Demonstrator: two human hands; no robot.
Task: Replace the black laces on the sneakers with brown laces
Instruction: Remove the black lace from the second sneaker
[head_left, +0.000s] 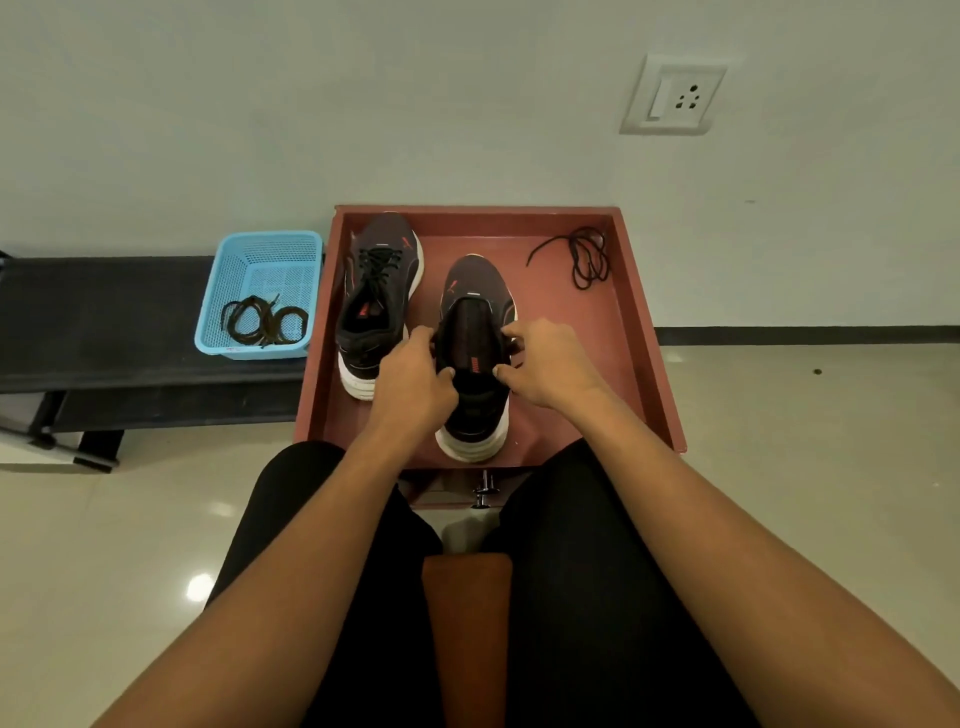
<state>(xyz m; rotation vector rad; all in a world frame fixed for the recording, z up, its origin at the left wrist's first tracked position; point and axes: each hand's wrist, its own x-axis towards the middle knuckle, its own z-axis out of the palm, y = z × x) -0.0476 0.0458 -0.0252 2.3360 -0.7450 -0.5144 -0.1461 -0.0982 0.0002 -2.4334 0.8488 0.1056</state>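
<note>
Unlaced sneaker (472, 335) is sitting near-centre in the red tray (640, 322), long axis running near-to-far, toe pointing far. Dark upper, white sole, red tongue logo. Left hand (415, 379) and right hand (545, 364) are gripping its opening's sides. Laced sneaker (376, 301) is lying just left. Loose black lace (589, 257) far right; brown laces (262, 321) in blue basket (270, 254).

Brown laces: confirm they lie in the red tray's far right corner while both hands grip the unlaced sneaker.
Not the red tray: the head view shows the brown laces in the blue basket beside it. That corner holds a black lace. The left hand and right hand do grip the unlaced sneaker.
</note>
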